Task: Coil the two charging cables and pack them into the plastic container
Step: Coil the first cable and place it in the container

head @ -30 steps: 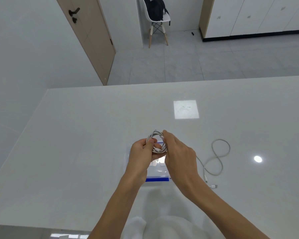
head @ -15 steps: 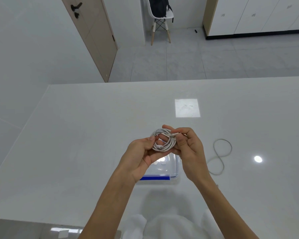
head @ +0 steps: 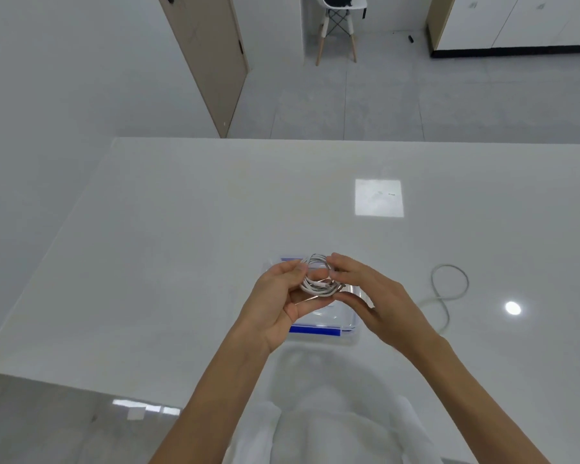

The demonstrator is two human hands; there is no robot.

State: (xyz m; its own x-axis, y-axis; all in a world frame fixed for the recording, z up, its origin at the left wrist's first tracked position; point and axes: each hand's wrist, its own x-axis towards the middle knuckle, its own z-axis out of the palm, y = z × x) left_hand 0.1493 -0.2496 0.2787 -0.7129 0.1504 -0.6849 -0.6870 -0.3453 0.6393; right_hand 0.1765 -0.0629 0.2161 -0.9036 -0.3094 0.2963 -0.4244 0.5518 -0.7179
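Coiled cable (head: pixel 315 287) is pinched by left hand (head: pixel 275 304) and right hand (head: pixel 377 301) over glossy white table (head: pixel 181 246); door (head: pixel 208 55) upper left.

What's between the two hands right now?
Head view: the coiled white cable, pinched by the left hand and right hand, held above the plastic container.

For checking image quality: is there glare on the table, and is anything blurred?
Head view: the glossy table reflects a square light patch and a round bright spot; the coiled cable, left hand and right hand look slightly soft; the door leans from wide-angle distortion.
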